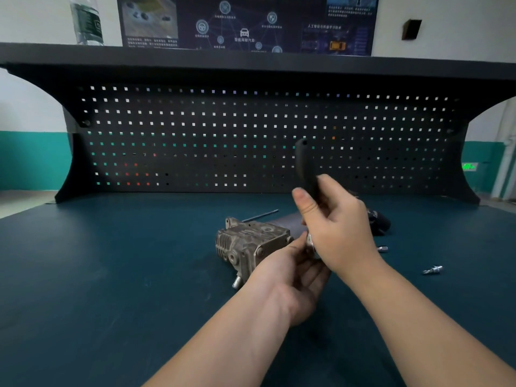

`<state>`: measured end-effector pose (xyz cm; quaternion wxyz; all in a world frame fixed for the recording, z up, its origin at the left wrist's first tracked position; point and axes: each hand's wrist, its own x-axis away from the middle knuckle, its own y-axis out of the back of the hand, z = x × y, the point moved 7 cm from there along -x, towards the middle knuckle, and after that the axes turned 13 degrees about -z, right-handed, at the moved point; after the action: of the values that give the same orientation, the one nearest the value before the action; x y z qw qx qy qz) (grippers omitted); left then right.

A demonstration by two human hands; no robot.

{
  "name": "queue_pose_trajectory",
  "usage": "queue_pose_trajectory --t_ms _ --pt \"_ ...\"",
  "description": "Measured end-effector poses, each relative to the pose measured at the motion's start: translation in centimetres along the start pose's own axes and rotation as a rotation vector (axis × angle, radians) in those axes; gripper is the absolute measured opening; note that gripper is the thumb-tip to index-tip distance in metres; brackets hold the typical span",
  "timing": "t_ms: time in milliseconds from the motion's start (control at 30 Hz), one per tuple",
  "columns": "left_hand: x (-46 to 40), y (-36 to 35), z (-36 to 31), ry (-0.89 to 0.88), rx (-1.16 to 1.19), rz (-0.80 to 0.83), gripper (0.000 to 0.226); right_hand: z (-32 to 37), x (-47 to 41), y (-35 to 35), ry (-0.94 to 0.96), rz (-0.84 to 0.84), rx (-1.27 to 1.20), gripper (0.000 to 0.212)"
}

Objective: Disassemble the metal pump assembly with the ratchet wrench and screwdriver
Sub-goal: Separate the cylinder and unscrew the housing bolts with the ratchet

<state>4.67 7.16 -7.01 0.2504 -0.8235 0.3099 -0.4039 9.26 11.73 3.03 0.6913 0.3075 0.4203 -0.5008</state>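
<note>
Right hand (339, 233) grips ratchet wrench (306, 169) beside pump (248, 244).

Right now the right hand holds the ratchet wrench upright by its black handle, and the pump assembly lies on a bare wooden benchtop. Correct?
Not quite. The head view shows the pump assembly lying on a dark teal benchtop, not bare wood. The right hand does hold the ratchet wrench upright by its black handle.

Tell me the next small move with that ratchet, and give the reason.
Probably finish seating the socket on the ratchet's drive end, then lower it to the pump. The right hand holds the ratchet wrench handle-up, off the pump, while the left hand's fingers work at its metal head; whether a socket is on yet cannot be told.
</note>
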Motion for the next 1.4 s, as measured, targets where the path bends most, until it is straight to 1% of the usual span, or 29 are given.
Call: queue_pose_trajectory --t_ms 33,100,133,200,233,267,300,333,400,433,467,500,567,633,667,733,767,833,867,900,933,967,1067,1100,1133,1233,1300,1333,1400 --pt "0.0 0.1 -0.1 -0.004 0.010 0.001 0.017 -0.1 0.0 0.1 -0.012 -0.017 0.000 0.030" --pt "-0.2 0.0 -0.1 -0.017 0.033 0.002 0.014 -1.4 -0.1 0.8 -0.166 -0.141 0.039 0.033" --pt "-0.3 0.0 -0.1 -0.024 0.041 0.005 0.013 -2.8 0.0 1.4 -0.315 -0.229 0.053 0.034" --pt "-0.5 -0.1 -0.1 -0.031 0.047 0.008 0.014 -6.2 1.1 2.3 -0.750 -0.389 -0.036 0.031" --pt "-0.5 -0.1 0.0 -0.032 0.046 0.006 0.015 -7.4 2.0 2.3 -0.958 -0.431 -0.114 0.029" --pt "-0.6 -0.1 0.0 -0.031 0.043 0.005 0.015 -8.0 2.5 2.1 -1.077 -0.446 -0.169 0.028" --pt "-0.5 -0.1 0.1 -0.027 0.040 0.005 0.016 -8.0 2.5 2.1 -1.084 -0.435 -0.179 0.028" --pt "-0.5 -0.1 0.2 -0.021 0.036 0.006 0.017 -7.6 2.0 2.2 -0.970 -0.404 -0.147 0.029" --pt "-0.4 -0.3 0.3 -0.016 0.020 0.016 0.023 -4.5 0.3 2.0 -0.520 -0.290 -0.027 0.032" --pt "-0.3 -0.3 0.2 -0.018 0.010 0.024 0.031 -2.4 -0.1 1.4 -0.294 -0.192 0.004 0.031" --pt "-0.3 -0.3 0.0 -0.022 0.001 0.029 0.041 -0.7 0.0 0.6 -0.122 -0.078 0.015 0.029" --pt "-0.2 -0.2 -0.1 -0.019 -0.001 0.029 0.046 0.4 0.1 0.0 -0.010 0.015 0.018 0.026" --pt "-0.1 0.0 -0.1 0.001 0.006 0.029 0.034 1.0 0.3 -0.3 0.054 0.090 0.008 0.027" --pt "0.1 0.1 -0.1 0.010 0.021 0.031 0.020 0.8 0.2 0.0 0.011 0.040 -0.023 0.027" --pt "0.0 0.1 -0.1 0.009 0.030 0.028 0.018 0.5 0.2 0.3 -0.032 -0.019 -0.027 0.028" --pt "-0.1 0.0 -0.2 0.003 0.041 0.028 0.017 -1.4 0.2 1.1 -0.216 -0.196 0.012 0.031" --pt "-0.1 -0.1 -0.2 -0.002 0.041 0.031 0.016 -2.9 0.3 1.7 -0.387 -0.298 0.015 0.032" --pt "-0.2 -0.2 -0.1 -0.006 0.025 0.030 0.017 -6.3 1.7 2.3 -0.839 -0.453 -0.143 0.030" --pt "-0.3 -0.2 -0.1 -0.008 0.015 0.026 0.018 -7.4 2.4 2.3 -1.007 -0.481 -0.216 0.028" --pt "-0.4 -0.1 0.0 -0.008 0.008 0.020 0.018 -7.8 2.7 2.2 -1.075 -0.465 -0.223 0.028" --pt "-0.4 -0.1 0.1 -0.008 0.002 0.018 0.018 -7.7 2.4 2.2 -1.027 -0.427 -0.168 0.029" --pt "-0.4 -0.1 0.1 -0.010 -0.006 0.016 0.019 -7.0 1.8 2.3 -0.879 -0.381 -0.090 0.031" --pt "-0.3 0.0 0.2 -0.010 -0.022 0.006 0.020 -1.9 0.0 1.4 -0.263 -0.206 0.063 0.033" --pt "-0.2 0.1 0.2 -0.006 -0.020 0.007 0.020 -0.7 0.0 0.9 -0.142 -0.132 0.063 0.032" --pt "-0.1 0.1 0.1 -0.004 -0.013 0.008 0.020 0.0 0.0 0.6 -0.086 -0.079 0.045 0.031" --pt "-0.1 0.2 -0.1 -0.006 0.016 0.009 0.016 -0.1 0.1 0.5 -0.117 -0.056 -0.019 0.031" --pt "-0.3 0.2 -0.3 -0.018 0.028 0.007 0.015 -1.5 0.1 1.1 -0.237 -0.169 0.044 0.035" --pt "-0.4 0.2 -0.3 -0.023 0.029 0.007 0.016 -2.9 0.2 1.6 -0.375 -0.259 0.071 0.035" --pt "-0.5 0.1 -0.2 -0.028 0.027 0.010 0.017 -6.5 1.3 2.4 -0.819 -0.406 -0.042 0.031"
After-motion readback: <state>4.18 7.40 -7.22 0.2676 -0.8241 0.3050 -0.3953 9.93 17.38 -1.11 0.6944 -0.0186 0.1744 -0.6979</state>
